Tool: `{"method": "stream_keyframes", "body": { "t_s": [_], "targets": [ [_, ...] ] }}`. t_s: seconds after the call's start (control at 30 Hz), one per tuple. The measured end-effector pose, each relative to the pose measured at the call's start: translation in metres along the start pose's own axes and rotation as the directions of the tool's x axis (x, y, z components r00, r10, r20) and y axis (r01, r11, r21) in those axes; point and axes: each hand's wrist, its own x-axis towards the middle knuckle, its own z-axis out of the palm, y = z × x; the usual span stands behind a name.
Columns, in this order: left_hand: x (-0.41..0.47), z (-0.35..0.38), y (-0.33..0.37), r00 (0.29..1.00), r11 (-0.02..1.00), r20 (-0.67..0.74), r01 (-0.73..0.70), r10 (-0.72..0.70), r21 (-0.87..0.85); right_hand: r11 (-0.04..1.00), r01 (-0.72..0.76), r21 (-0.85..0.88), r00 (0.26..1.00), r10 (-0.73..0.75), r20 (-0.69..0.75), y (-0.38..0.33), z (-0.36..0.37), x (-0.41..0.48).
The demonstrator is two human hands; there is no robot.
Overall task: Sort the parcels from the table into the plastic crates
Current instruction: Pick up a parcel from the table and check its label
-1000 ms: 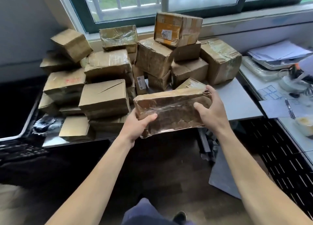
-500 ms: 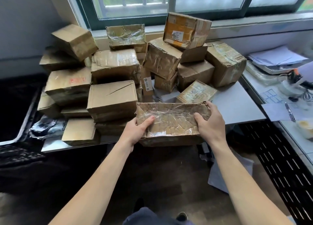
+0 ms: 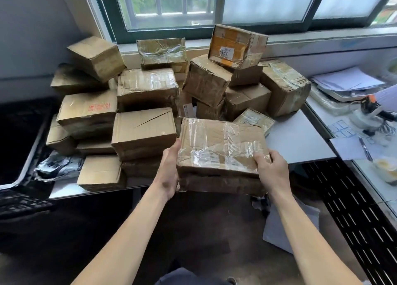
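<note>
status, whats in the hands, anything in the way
Left hand and right hand both grip the tape-wrapped brown cardboard parcel. Parcel at the grey table's front edge. Pile of brown cardboard boxes behind it, nothing in front.

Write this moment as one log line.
stage: pick | object: tape-wrapped brown cardboard parcel | left hand: gripping | right hand: gripping

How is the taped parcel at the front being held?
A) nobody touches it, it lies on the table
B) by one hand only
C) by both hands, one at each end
C: the left hand and the right hand each grip one end of the taped parcel.
</note>
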Motion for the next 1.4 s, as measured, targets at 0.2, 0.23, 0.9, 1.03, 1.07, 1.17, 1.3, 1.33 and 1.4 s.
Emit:
{"method": "stream_keyframes", "body": {
  "t_s": [0.2,0.23,0.9,1.03,1.07,1.17,1.3,1.33,1.4],
  "targets": [
    [0.004,-0.008,-0.007,0.998,0.995,0.036,0.058,-0.055,-0.08,0.997,0.023,0.071,1.0,-0.024,0.009,0.006,-0.002,0.002],
    [0.004,-0.007,-0.007,0.997,0.995,0.046,0.062,-0.059,-0.078,0.997,0.032,0.074,0.999,-0.034,0.013,0.006,-0.001,0.002],
    [-0.004,0.016,0.004,0.895,0.826,0.033,-0.424,0.444,0.371,0.982,-0.184,0.042,0.982,0.186,-0.044,0.021,-0.001,0.017],
    [-0.016,0.03,0.007,0.789,0.631,0.181,-0.586,0.587,0.509,0.972,-0.235,0.021,0.972,0.235,0.005,0.025,0.001,0.016],
    [-0.02,0.034,0.008,0.775,0.607,0.193,-0.601,0.602,0.52,0.968,-0.252,0.018,0.968,0.252,0.01,0.026,0.002,0.015],
    [-0.024,0.039,0.007,0.789,0.616,0.155,-0.571,0.594,0.543,0.959,-0.28,0.032,0.96,0.28,-0.003,0.03,0.006,0.009],
    [-0.02,0.036,-0.004,0.922,0.821,0.014,-0.351,0.387,0.45,0.969,-0.242,0.055,0.965,0.246,-0.092,0.015,0.007,0.0],
    [-0.018,0.034,-0.008,0.95,0.869,-0.016,-0.277,0.31,0.411,0.98,-0.195,0.043,0.974,0.198,-0.11,0.008,0.006,-0.004],
    [-0.013,0.03,-0.017,0.983,0.938,-0.042,-0.155,0.176,0.311,0.999,-0.037,-0.024,0.989,0.033,-0.145,-0.004,0.006,-0.011]
  ]
}}
